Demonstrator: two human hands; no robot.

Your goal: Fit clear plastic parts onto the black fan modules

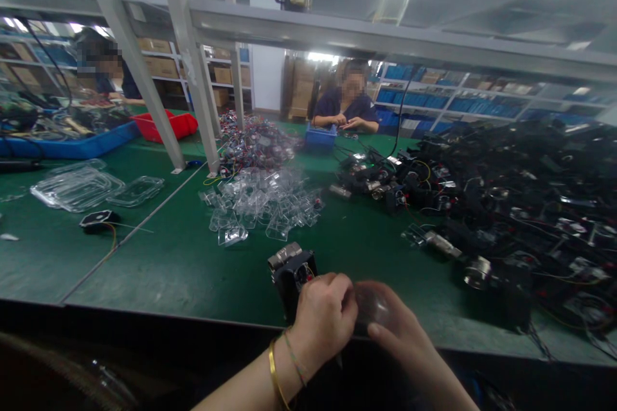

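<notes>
My left hand grips a small black fan unit with a metal block on top, held at the near edge of the green table. My right hand presses a clear plastic cover against the unit's right side, fingers curled around it. A gold bangle and a thin cord sit on my left wrist. A heap of clear plastic covers lies just beyond my hands.
A large pile of black fan units with wires fills the right side. Clear trays and one loose fan lie left. Blue and red bins stand behind. Two other people work at the far side. Metal frame posts rise ahead.
</notes>
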